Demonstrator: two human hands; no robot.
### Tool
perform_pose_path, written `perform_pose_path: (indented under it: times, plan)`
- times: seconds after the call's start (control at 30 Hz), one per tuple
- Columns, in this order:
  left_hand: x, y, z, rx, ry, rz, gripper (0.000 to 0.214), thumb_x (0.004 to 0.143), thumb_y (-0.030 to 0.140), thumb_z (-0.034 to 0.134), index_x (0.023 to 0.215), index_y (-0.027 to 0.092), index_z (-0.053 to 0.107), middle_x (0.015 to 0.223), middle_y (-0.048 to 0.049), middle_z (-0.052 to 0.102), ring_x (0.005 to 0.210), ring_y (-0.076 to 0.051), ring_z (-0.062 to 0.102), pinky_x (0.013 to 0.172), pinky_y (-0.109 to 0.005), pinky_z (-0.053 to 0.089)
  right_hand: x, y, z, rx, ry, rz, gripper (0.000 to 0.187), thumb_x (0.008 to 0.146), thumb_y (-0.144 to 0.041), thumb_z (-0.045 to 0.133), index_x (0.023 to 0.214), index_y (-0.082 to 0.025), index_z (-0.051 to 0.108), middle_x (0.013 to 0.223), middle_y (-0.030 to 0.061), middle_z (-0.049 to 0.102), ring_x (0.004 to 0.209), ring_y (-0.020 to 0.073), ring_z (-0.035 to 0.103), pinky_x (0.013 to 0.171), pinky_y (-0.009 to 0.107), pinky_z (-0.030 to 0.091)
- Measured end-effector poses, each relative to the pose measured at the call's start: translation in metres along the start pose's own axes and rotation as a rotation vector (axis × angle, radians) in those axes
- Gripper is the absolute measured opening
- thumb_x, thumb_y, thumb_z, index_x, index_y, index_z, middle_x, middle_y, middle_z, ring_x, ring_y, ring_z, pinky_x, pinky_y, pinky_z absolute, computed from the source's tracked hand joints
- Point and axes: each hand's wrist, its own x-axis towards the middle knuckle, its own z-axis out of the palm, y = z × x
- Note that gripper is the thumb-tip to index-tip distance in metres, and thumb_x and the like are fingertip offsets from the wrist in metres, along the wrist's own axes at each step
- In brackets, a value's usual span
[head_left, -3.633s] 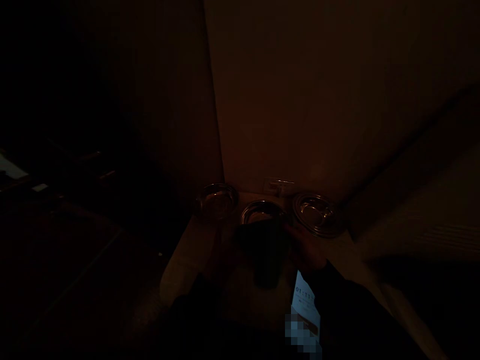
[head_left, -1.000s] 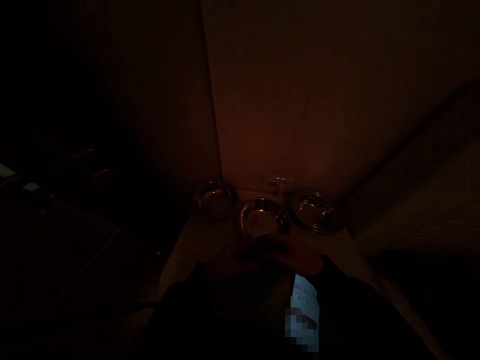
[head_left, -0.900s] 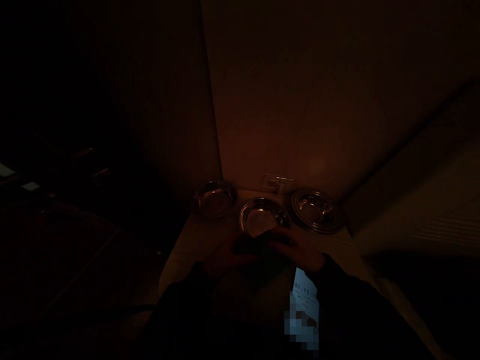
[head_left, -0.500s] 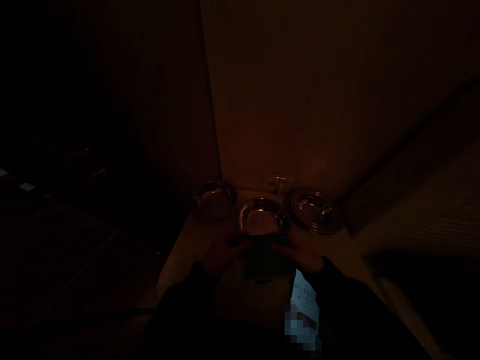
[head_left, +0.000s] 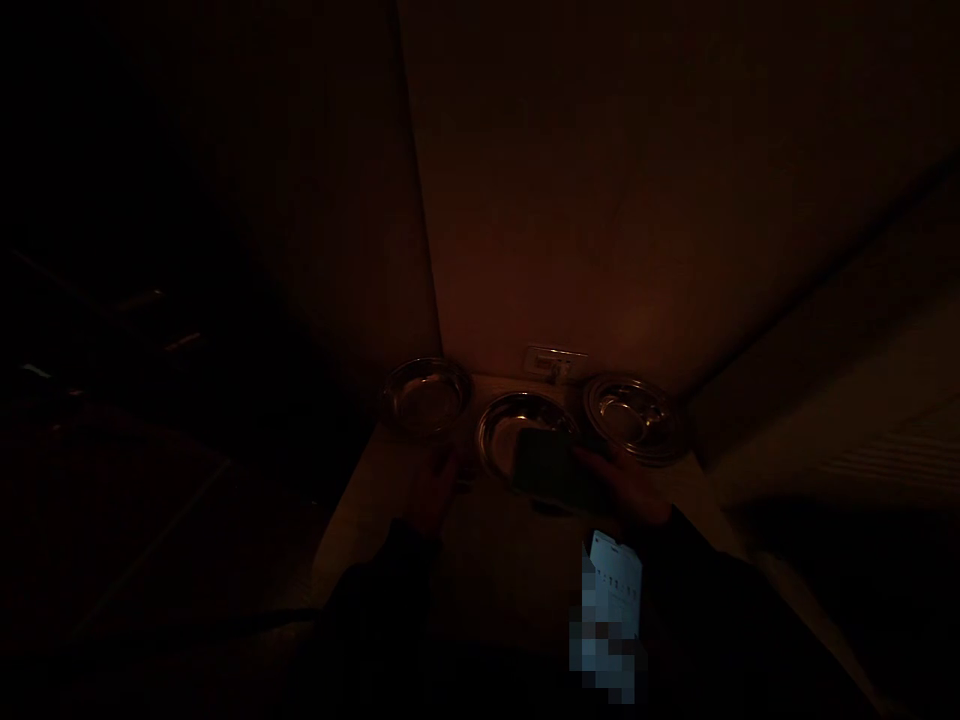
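Observation:
The scene is very dark. My right hand (head_left: 626, 485) grips a dark green, flat, block-like object (head_left: 551, 465) by its right side; its exact kind is not clear. That object overlaps the front right part of the middle shiny metal dish (head_left: 491, 430). Off to the left, my left hand (head_left: 433, 492) is low over the table, apart from the green object. Its fingers look parted and point toward the dishes, with nothing visible in them. A lit phone screen (head_left: 616, 580), partly blurred out, shows below my right wrist.
On the light table (head_left: 367, 515), a metal dish (head_left: 427, 398) stands at the back left, and stacked metal dishes (head_left: 631, 415) are at the back right. Behind the middle dish, a socket plate (head_left: 555, 362) sits low on the wall (head_left: 600, 250). Dark floor lies left.
Both hands held the green object before. My left hand has let go and moved slightly left, while my right hand has shifted the object right and tilted it.

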Motion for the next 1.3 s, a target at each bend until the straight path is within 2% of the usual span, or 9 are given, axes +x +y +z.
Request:
perform_pose_path:
  times: [0.1,0.27,0.4,0.53,0.67,0.83,1.1,1.23,1.3]
  plan:
    - [0.012,-0.009,-0.001,0.052,0.074,-0.016,0.039,0.078,0.045,0.061,0.098,0.011,0.063,0.098,-0.0134,0.071,0.083,-0.020,0.068,0.066,-0.031,0.054,0.004,-0.005,-0.015,-0.085,0.122,-0.078,0.040,0.074,-0.052,0.060,0.095,-0.020,0.068,0.083,0.0077,0.071,0.079,0.0261,0.067,0.069,0.038,0.055]
    - [0.027,-0.003,0.016,0.197,0.022,0.095,0.028,0.083,0.034,0.056,0.094,0.013,0.070,0.109,-0.0130,0.070,0.111,-0.027,0.061,0.097,-0.038,0.044,0.005,-0.012,-0.027,-0.184,0.255,-0.159,0.039,0.076,-0.048,0.057,0.103,-0.021,0.069,0.089,0.0080,0.072,0.091,0.0303,0.065,0.078,0.042,0.054]
    - [0.040,-0.007,0.029,0.194,-0.006,0.133,0.032,0.083,0.036,0.055,0.099,0.012,0.070,0.113,-0.0124,0.069,0.115,-0.027,0.058,0.101,-0.039,0.040,0.004,-0.014,-0.026,-0.282,0.282,-0.224,0.041,0.078,-0.049,0.055,0.103,-0.020,0.069,0.086,0.0072,0.073,0.090,0.0295,0.066,0.078,0.041,0.054]
    - [0.042,-0.016,0.033,0.225,0.021,0.084,0.034,0.082,0.035,0.057,0.102,0.011,0.069,0.114,-0.0138,0.069,0.112,-0.028,0.060,0.098,-0.040,0.042,0.003,-0.012,-0.023,-0.463,0.363,-0.366,0.044,0.082,-0.047,0.050,0.112,-0.017,0.064,0.106,0.0105,0.070,0.103,0.0291,0.063,0.090,0.043,0.048]
    - [0.031,-0.020,0.032,0.214,0.054,0.104,0.033,0.080,0.032,0.056,0.103,0.011,0.067,0.112,-0.0139,0.068,0.108,-0.028,0.061,0.094,-0.040,0.045,0.006,-0.004,-0.019,-0.621,0.266,-0.482,0.044,0.083,-0.037,0.048,0.120,-0.016,0.059,0.116,0.0117,0.067,0.107,0.0277,0.062,0.094,0.043,0.046]
    - [0.025,-0.027,0.034,0.163,0.150,0.070,0.029,0.080,0.034,0.054,0.097,0.013,0.065,0.103,-0.0101,0.070,0.100,-0.025,0.063,0.089,-0.037,0.048,0.011,0.008,-0.009,-0.639,0.147,-0.456,0.041,0.084,-0.037,0.048,0.118,-0.019,0.061,0.113,0.0090,0.069,0.105,0.0258,0.063,0.094,0.042,0.047]
    - [0.030,-0.029,0.043,0.236,0.032,0.098,0.034,0.084,0.034,0.050,0.104,0.012,0.067,0.113,-0.0130,0.068,0.108,-0.027,0.060,0.095,-0.040,0.044,0.020,0.023,0.001,-0.542,0.174,-0.318,0.039,0.083,-0.041,0.050,0.112,-0.019,0.063,0.106,0.0091,0.071,0.098,0.0248,0.065,0.089,0.042,0.050]
    - [0.023,-0.026,0.043,0.133,0.054,0.126,0.035,0.086,0.030,0.047,0.110,0.012,0.065,0.120,-0.0108,0.066,0.115,-0.025,0.057,0.102,-0.037,0.040,0.021,0.020,-0.002,-0.700,0.219,-0.465,0.044,0.085,-0.030,0.045,0.126,-0.018,0.055,0.119,0.0109,0.066,0.109,0.0259,0.061,0.095,0.043,0.047]
    - [0.020,-0.025,0.043,0.045,0.048,0.113,0.040,0.087,0.034,0.046,0.117,0.013,0.062,0.128,-0.0100,0.062,0.122,-0.023,0.052,0.106,-0.035,0.037,0.021,0.018,0.000,-0.874,0.147,-0.570,0.050,0.082,-0.021,0.046,0.132,-0.018,0.051,0.131,0.0113,0.059,0.119,0.0270,0.055,0.101,0.045,0.043]
